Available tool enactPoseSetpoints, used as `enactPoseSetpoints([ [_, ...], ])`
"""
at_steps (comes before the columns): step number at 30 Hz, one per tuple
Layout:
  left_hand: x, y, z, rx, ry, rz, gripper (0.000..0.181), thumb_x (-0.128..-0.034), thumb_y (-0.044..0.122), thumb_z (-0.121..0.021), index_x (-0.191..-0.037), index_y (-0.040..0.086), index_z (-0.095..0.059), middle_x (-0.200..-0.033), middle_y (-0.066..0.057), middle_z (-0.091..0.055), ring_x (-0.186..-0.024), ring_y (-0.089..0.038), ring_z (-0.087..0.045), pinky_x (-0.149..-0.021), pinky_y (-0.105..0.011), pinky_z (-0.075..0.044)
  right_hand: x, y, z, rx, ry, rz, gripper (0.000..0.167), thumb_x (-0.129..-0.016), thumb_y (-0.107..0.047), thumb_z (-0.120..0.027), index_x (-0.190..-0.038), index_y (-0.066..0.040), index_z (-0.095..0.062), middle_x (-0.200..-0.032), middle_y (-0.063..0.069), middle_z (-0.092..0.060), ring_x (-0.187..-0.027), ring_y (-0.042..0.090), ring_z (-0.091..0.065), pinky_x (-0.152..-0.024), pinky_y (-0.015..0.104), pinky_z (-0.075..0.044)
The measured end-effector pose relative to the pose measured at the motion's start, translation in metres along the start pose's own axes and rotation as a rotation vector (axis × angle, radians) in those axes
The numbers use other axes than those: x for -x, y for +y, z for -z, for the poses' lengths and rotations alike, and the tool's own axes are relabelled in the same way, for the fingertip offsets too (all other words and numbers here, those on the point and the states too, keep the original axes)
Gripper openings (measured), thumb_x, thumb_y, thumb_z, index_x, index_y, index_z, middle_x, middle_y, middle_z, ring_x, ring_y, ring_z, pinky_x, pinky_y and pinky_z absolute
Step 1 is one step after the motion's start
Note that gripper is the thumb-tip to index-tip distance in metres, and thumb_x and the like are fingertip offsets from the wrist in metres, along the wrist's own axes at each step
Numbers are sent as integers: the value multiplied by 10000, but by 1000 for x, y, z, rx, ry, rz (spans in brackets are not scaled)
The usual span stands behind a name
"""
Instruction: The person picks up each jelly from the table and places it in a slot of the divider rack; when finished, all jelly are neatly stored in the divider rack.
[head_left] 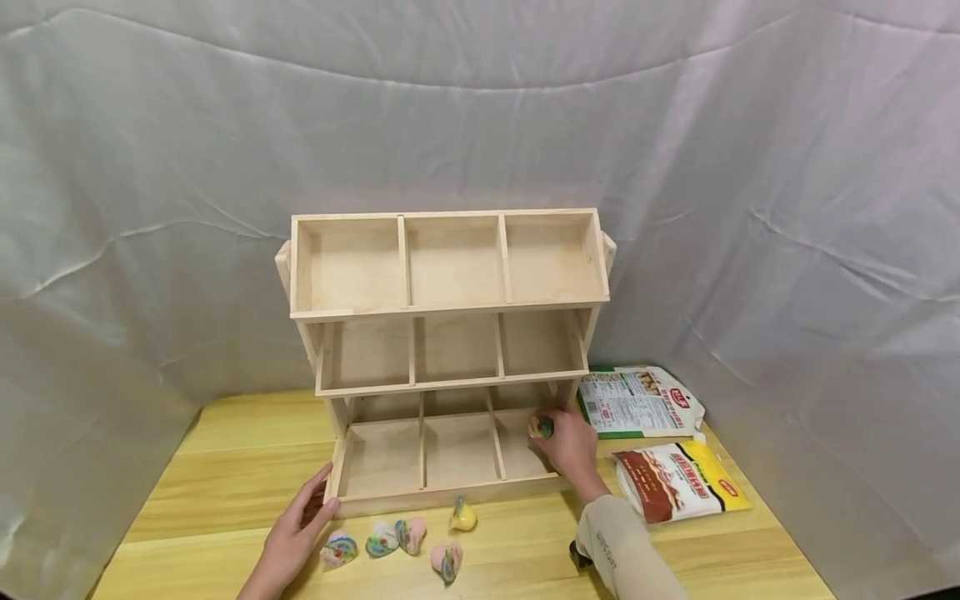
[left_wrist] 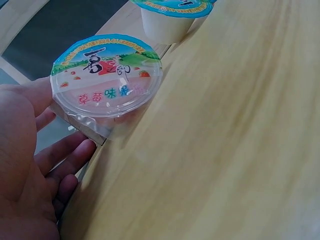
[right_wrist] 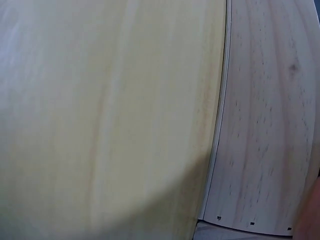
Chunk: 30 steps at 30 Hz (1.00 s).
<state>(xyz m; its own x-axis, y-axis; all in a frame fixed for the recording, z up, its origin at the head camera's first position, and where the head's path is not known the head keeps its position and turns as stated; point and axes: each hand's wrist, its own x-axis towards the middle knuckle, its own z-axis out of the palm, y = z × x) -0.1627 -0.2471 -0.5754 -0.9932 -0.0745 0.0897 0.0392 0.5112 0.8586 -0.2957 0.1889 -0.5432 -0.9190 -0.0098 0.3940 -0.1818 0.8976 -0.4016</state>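
A three-tier wooden rack stands on the table, each tier split into three compartments. My left hand holds its lower front left corner, thumb at the front and fingers along the side. Over the bottom right compartment, my right hand grips a small jelly cup. Several jelly cups lie before the rack, among them a yellow one and a pink one. Close to the left hand in the left wrist view is a pink jelly cup with a printed lid. Behind it sits a white cup.
Right of the rack lie a green and white packet and a red, white and yellow bag. Grey cloth hangs behind and at both sides. Only bare table and the rack's wood fill most of the right wrist view.
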Motion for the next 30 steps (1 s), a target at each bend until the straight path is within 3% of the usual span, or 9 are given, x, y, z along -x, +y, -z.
enactPoseSetpoints([
  [30,-1,-2,0,-21,-2,18,587,-1073,365,-580,-1610,221,-389,-1430,-132,-615,-1104,23,-582,-925,-240,-509,2,-4,-1,44,2,-3,473,-660,-374,-982,-1069,-211,-809,-1005,67,-788,-815,297,-721,-584,438,-499],
])
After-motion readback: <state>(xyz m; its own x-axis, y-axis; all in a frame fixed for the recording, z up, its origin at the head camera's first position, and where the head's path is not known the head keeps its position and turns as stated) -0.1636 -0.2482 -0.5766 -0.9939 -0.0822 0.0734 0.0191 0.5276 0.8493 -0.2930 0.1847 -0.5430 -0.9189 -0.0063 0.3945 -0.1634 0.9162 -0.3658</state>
